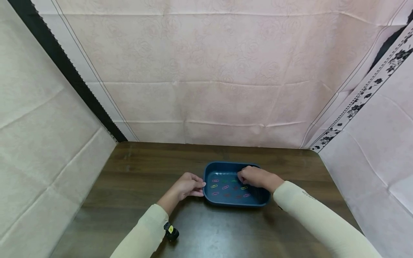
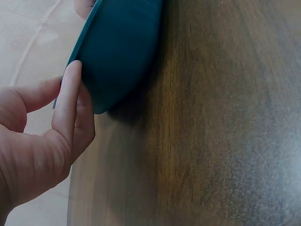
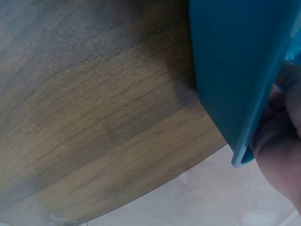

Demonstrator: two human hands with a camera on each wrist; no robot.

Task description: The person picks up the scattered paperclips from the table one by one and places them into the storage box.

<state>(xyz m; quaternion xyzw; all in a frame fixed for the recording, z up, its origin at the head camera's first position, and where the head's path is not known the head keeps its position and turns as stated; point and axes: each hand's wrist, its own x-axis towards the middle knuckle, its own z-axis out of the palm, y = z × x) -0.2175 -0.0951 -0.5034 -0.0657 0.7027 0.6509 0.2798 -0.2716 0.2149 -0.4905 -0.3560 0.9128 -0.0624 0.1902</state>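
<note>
A blue rectangular tray (image 1: 237, 205) sits on the wooden table, with several colored paper clips spread in rough rows on its floor, among them a yellow paper clip (image 1: 214, 186) and a pink one (image 1: 246, 195). My left hand (image 1: 190, 185) pinches the tray's left rim; in the left wrist view, its fingers (image 2: 70, 94) lie against the outer wall. Over the tray's right half, my right hand (image 1: 256, 177) reaches inside with curled fingers pointing down. Its fingertips are hidden, so whether they hold a clip cannot be told. The right wrist view shows that hand (image 3: 280, 141) beyond the tray wall.
Brown wooden table (image 1: 135, 200) surrounds the tray. A pale patterned cloth (image 1: 209, 71) hangs behind the table's far edge, with more pale cloth at the left and right sides. A small black device (image 1: 171, 232) is strapped at the left wrist.
</note>
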